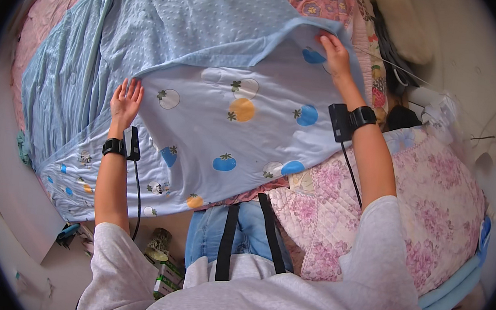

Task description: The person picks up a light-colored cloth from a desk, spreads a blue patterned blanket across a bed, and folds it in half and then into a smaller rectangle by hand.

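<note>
The right hand (335, 51) pinches the far folded edge of a pale blue cotton blanket printed with round fruit (244, 125), spread over the bed, apparently to keep that fold taut. The left hand (125, 98) lies open and flat on the nearer edge, gripping nothing, pressing it smooth. A pink floral quilt (410, 193) bunches beside the right forearm.

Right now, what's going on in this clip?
A person is spreading a light blue blanket with a fruit print over a bed. The left hand lies flat and open on the blanket's near side, while the right hand grips its far edge, where the dotted blue underside is turned over. A pink floral quilt is bunched at the right. Both wrists wear black bands with small devices.
</note>
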A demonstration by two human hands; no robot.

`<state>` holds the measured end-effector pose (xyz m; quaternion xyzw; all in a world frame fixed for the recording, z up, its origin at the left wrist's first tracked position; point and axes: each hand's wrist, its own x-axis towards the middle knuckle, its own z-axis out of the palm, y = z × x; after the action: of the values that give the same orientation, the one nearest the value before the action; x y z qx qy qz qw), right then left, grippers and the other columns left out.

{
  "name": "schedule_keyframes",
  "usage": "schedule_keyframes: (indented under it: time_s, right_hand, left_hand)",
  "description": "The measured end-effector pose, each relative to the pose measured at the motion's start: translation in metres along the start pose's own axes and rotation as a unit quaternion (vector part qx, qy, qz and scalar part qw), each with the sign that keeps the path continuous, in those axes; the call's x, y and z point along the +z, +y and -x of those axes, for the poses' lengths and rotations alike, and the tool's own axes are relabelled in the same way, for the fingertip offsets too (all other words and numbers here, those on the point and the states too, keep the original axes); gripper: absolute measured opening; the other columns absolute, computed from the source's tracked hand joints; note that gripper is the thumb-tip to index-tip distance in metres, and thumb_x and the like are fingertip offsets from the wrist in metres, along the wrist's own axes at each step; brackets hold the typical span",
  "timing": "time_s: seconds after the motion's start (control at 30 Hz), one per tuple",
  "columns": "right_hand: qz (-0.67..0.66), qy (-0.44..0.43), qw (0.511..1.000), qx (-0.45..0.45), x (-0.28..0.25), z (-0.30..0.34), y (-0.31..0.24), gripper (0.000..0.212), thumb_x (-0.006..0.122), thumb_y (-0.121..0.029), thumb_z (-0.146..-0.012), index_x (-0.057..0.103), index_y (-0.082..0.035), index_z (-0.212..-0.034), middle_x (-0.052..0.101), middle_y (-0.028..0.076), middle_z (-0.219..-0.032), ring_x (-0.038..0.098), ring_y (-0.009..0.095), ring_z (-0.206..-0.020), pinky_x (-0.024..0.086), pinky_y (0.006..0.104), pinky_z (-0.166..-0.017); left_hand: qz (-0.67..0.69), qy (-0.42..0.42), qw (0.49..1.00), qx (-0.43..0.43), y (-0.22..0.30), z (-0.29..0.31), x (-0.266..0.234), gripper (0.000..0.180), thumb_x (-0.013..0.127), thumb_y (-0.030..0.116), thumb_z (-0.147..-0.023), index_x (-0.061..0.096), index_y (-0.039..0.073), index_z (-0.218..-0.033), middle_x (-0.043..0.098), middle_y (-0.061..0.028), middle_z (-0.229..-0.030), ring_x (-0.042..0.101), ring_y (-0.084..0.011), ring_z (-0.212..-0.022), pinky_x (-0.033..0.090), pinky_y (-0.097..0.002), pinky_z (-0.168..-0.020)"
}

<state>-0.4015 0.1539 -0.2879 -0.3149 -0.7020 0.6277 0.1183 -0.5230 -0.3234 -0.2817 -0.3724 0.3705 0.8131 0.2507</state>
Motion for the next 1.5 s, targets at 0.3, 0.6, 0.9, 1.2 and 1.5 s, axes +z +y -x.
schedule_keyframes:
  time_s: [0.3, 0.6, 0.9, 1.2, 1.5]
  right_hand:
    - [0.399, 0.112, 0.879, 0.236, -0.141, 0.053, 0.106, 0.052, 0.055, -0.034, -0.063, 0.043, 0.005, -0.095, 0.046, 0.014, -0.094, 0.045, 0.02, -0.087, 0.035, 0.0254, -0.073]
    - [0.118, 0.075, 0.926, 0.35, -0.2, 0.097, 0.118, 0.021, 0.048, -0.014, -0.069, 0.046, 0.0, -0.085, 0.048, 0.005, -0.064, 0.045, 0.012, -0.049, 0.038, 0.0221, -0.048]
    - [0.179, -0.352, 0.855, -0.335, 0.079, 0.218, -0.057, 0.029, 0.053, -0.006, -0.054, 0.047, -0.005, -0.083, 0.046, 0.01, -0.084, 0.043, 0.025, -0.082, 0.034, 0.0331, -0.072]
    - [0.116, -0.315, 0.941, 0.036, 0.085, 0.216, -0.062, 0.028, 0.048, -0.022, -0.071, 0.046, -0.002, -0.092, 0.05, 0.009, -0.084, 0.048, 0.015, -0.079, 0.038, 0.0251, -0.066]
    - [-0.127, -0.243, 0.848, 0.454, 0.134, 0.178, -0.01, 0.046, 0.057, -0.025, -0.065, 0.04, 0.0, -0.1, 0.047, 0.009, -0.093, 0.044, 0.016, -0.086, 0.035, 0.0275, -0.074]
  left_hand:
    - [-0.389, 0.003, 0.917, -0.09, -0.054, 0.009, -0.032, 0.035, 0.041, 0.029, -0.074, 0.042, 0.006, -0.099, 0.048, -0.0053, -0.093, 0.047, -0.0128, -0.082, 0.038, -0.0229, -0.067]
    - [-0.482, -0.121, 0.862, -0.099, -0.115, 0.034, 0.032, 0.029, 0.039, 0.026, -0.076, 0.044, 0.006, -0.097, 0.05, -0.004, -0.088, 0.049, -0.0125, -0.078, 0.038, -0.0233, -0.067]
    - [-0.293, -0.225, 0.895, -0.249, -0.158, 0.128, 0.091, 0.047, 0.045, 0.037, -0.072, 0.038, 0.001, -0.101, 0.049, -0.0065, -0.086, 0.049, -0.0174, -0.077, 0.038, -0.0253, -0.069]
    - [-0.463, -0.082, 0.879, -0.085, -0.151, 0.18, 0.022, 0.032, 0.045, 0.006, -0.065, 0.044, -0.005, -0.095, 0.051, -0.0083, -0.087, 0.049, -0.0154, -0.074, 0.038, -0.024, -0.065]
    - [-0.408, -0.111, 0.9, -0.106, -0.157, 0.235, -0.014, 0.039, 0.043, 0.007, -0.066, 0.037, -0.005, -0.102, 0.046, -0.0096, -0.095, 0.046, -0.0166, -0.082, 0.035, -0.0242, -0.072]
